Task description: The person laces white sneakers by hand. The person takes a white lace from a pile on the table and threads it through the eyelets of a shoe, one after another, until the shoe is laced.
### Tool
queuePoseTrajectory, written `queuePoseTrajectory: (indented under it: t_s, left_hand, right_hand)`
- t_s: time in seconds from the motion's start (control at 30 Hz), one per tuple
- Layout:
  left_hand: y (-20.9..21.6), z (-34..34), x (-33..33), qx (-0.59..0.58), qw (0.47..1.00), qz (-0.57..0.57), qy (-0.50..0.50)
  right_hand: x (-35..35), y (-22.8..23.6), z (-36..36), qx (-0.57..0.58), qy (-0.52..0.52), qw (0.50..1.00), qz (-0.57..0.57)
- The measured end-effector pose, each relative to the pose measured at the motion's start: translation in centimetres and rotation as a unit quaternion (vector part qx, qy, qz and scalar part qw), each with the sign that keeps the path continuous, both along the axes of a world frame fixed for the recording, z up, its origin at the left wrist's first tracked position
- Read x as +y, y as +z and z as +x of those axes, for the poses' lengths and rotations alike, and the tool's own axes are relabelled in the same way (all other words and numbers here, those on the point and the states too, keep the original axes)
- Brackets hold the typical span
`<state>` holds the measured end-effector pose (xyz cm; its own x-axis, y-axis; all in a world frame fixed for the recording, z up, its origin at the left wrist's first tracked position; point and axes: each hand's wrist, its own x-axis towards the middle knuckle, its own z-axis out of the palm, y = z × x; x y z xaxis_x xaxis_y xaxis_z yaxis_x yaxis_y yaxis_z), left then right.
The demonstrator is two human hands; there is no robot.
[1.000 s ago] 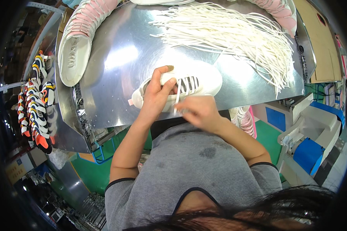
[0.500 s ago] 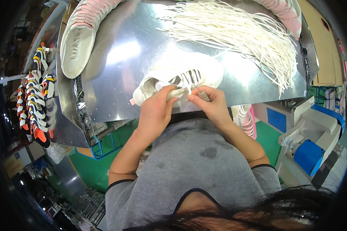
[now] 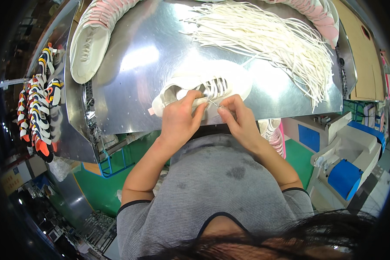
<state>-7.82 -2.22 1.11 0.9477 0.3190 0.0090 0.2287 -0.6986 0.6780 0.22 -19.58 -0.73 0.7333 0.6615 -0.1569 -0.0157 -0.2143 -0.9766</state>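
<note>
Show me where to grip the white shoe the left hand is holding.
Probably by the heel, from the left: the white shoe points its toe right, and its open collar offers a rim to pinch, which the left hand leaves uncovered.

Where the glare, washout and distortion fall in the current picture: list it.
Head view: bright glare patches on the metal table; head view: the white shoe nearly melts into the shine at its toe; head view: the cardboard's outer edge bows, and the picture's corners go black.
</note>
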Motion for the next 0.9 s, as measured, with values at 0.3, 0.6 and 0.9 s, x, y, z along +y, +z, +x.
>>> queuePoseTrajectory:
  t_s: [0.3,0.6,0.9]
  left_hand:
    - [-0.7,-0.5,0.0,-0.048,0.994,0.032,-0.091]
    - [0.8,-1.1,0.8,0.058,0.972,-0.213,-0.082]
    - [1.7,1.9,4.7,0.283,0.865,-0.374,-0.178]
  right_hand:
    - [0.7,-0.9,0.5,-0.023,0.026,0.997,-0.063]
    - [-2.0,2.0,4.5,-0.011,0.14,0.979,-0.15]
    - [1.9,-3.1,5.2,-0.232,-0.107,0.967,0.021]
